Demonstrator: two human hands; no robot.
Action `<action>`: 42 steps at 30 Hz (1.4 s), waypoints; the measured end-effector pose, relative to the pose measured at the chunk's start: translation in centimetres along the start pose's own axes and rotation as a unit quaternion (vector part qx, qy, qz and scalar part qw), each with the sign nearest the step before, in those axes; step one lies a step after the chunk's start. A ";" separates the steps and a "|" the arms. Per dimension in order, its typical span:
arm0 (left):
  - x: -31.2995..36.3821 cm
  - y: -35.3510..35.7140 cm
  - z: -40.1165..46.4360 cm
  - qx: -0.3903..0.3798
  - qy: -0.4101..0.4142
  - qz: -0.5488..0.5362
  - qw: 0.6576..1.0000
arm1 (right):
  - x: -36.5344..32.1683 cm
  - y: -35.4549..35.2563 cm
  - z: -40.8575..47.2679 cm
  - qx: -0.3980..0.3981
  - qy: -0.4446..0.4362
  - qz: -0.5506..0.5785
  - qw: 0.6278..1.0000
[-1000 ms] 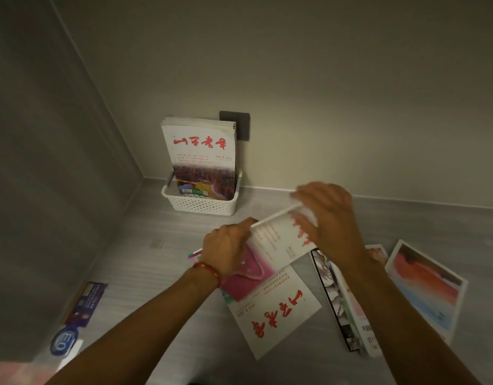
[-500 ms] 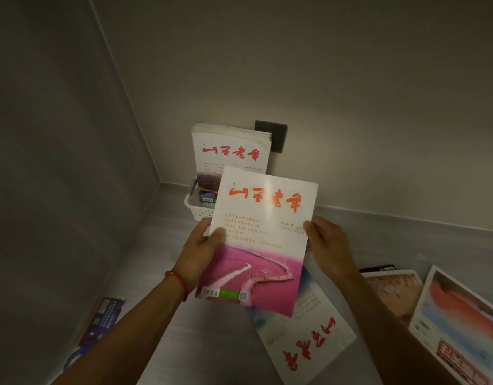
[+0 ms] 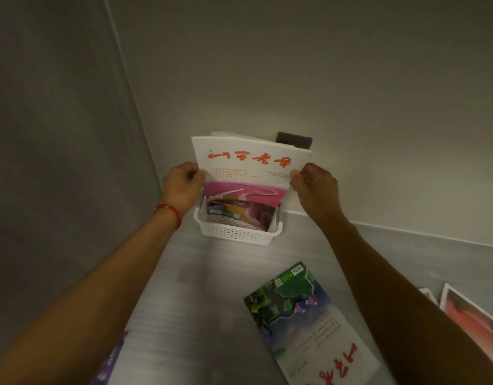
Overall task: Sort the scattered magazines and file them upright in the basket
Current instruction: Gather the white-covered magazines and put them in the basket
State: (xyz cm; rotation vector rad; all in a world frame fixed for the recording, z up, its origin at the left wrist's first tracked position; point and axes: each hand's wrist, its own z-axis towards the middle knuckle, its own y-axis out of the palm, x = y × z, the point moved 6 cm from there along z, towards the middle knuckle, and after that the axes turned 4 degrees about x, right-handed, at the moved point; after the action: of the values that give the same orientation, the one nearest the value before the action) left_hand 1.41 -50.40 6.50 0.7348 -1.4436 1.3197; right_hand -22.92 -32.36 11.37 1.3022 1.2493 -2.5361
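A white perforated basket [image 3: 237, 234] stands on the grey surface against the back wall. I hold a white magazine with red lettering and a pink picture [image 3: 249, 169] upright over it, its lower edge dipping into the basket. My left hand [image 3: 183, 184] grips its left edge and my right hand [image 3: 314, 186] its right edge. Behind it stand other magazines [image 3: 241, 212] filed upright in the basket, mostly hidden. On the surface near me lies a magazine with a green and purple cover [image 3: 303, 320].
More magazines [image 3: 470, 315] lie flat at the right edge, partly cut off. A dark plate [image 3: 294, 138] is on the back wall behind the basket. A grey side wall closes in on the left. A blue item [image 3: 109, 362] lies at the bottom left.
I lifted the pink-pictured magazine off the pile, turned it upright and carried it forward to the basket. The green and purple magazine beneath it is uncovered.
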 end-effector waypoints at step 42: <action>-7.6 5.7 4.5 0.064 -0.100 0.061 0.991 | 8.0 18.4 -4.2 -0.003 0.520 0.561 0.644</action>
State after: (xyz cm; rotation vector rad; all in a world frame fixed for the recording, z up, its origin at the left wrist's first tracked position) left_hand -2.59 -54.85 -2.15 0.8963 -1.5957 1.4766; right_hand -18.74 -39.55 -7.38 2.4886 0.0930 -0.8078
